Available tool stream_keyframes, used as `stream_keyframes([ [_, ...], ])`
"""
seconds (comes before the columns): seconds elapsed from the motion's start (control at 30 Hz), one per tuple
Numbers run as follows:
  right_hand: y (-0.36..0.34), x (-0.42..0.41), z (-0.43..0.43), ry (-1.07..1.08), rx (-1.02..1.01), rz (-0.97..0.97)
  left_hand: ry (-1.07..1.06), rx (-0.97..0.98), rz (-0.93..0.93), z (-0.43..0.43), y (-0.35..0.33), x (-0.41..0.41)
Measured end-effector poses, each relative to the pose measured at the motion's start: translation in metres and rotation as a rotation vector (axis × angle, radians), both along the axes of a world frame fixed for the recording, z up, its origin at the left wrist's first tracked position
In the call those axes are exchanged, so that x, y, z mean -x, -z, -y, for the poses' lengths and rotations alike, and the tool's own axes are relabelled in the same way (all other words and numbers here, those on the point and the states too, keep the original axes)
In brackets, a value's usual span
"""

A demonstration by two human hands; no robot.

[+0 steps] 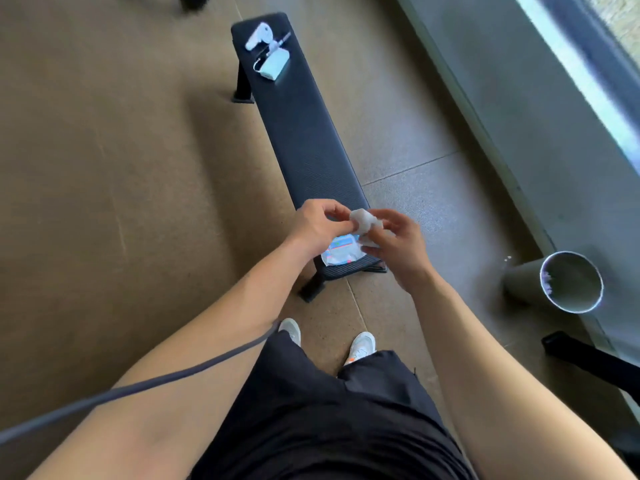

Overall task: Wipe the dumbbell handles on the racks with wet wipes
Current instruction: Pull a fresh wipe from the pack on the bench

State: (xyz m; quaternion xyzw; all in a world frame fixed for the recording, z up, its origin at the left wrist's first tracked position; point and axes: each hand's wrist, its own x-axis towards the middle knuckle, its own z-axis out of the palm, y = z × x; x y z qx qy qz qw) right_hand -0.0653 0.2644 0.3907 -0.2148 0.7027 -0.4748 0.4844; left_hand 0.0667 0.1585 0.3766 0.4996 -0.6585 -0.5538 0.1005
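A crumpled white wet wipe (363, 220) is held between both my hands above the near end of a black padded bench (304, 133). My left hand (317, 225) pinches its left side with thumb and fingertips. My right hand (398, 242) grips its right side with curled fingers. Just below the hands, a wet wipe packet (341, 252) with a blue and white label lies flat on the bench's near end. No dumbbells or racks are in view.
A white hair dryer (259, 35) and a white box with a cable (275, 65) lie at the bench's far end. A grey metal bin (568, 282) stands on the floor to the right. A grey ledge (554, 133) runs along the right. My feet (360, 346) stand by the bench.
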Motion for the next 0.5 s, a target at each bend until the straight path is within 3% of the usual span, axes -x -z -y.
stream_keyframes([
  [0.1, -0.008, 0.0, 0.018, -0.105, -0.112, -0.295, 0.17, 0.103, 0.174, 0.014, -0.014, -0.028],
  [0.2, -0.014, -0.006, 0.035, -0.404, -0.188, -0.541, 0.216, 0.148, 0.366, 0.022, -0.022, -0.063],
  [0.37, -0.014, -0.041, 0.066, -0.94, -0.274, -0.663, 0.181, 0.107, 0.558, 0.01, -0.03, -0.119],
  [0.5, -0.015, -0.082, 0.085, -1.217, -0.307, -0.694, -0.078, 0.015, 0.626, -0.023, -0.026, -0.158],
])
